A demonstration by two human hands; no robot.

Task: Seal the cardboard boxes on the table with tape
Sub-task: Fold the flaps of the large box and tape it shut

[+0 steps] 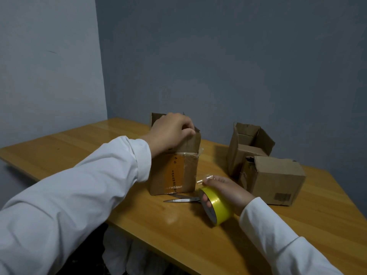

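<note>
Head view looks down on a wooden surface [79,147] set in a grey corner. Nearest stands a tall brown box [174,171], upright, its front patched with an orange label and wrinkled clear tape, its top flaps still up. The left hand [170,133], in a white sleeve, curls its fingers [188,128] over the top edge of the near flap and grips it. Just right of that box, the right hand [228,190] holds a yellow tape roll [217,207] low over the surface, fingers through its core, with a clear loose end [204,179] pinched and lifted toward the box. Scissors [182,199] lie flat, touching the foot of the tall box, handles hidden behind the roll. Farther right sit two more boxes: an open one [248,147] with flaps spread, another flap showing inside, and a closed one [276,179] just in front, tilted. What any box holds cannot be seen.
</note>
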